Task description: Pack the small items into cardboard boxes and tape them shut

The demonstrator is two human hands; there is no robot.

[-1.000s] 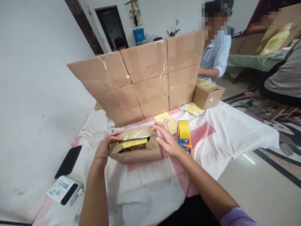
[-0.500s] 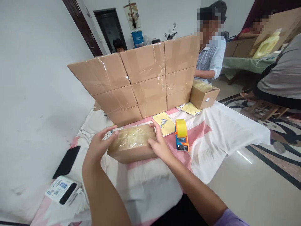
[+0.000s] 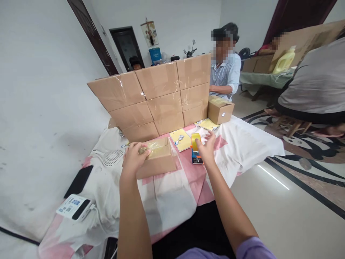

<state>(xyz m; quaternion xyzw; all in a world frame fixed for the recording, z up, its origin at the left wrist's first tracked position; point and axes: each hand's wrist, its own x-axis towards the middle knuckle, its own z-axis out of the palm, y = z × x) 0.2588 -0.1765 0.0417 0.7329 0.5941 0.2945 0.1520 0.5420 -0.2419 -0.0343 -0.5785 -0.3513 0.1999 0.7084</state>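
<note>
A small cardboard box (image 3: 157, 163) lies on the cloth-covered table in front of me, with clear tape over its top. My left hand (image 3: 134, 156) grips its left end, fingers curled over the top edge. To the right stands a tape dispenser (image 3: 197, 158), blue and orange with a yellow roll. My right hand (image 3: 207, 145) is at this dispenser, its thumb over the yellow roll and its other fingers spread on the far right side. Whether the thumb presses on the roll I cannot tell.
Stacked cardboard boxes (image 3: 164, 104) form a wall behind the work area. Yellow printed sheets (image 3: 180, 139) lie before it. Another taped box (image 3: 221, 111) stands at the right, near a person in a light shirt (image 3: 229, 72). A white device (image 3: 74, 207) and a black slab (image 3: 78, 181) lie left.
My right hand has let go of the box and moved right to the tape dispenser. My left hand stays on the box's left end, its fingers now more curled. The view has shifted.
</note>
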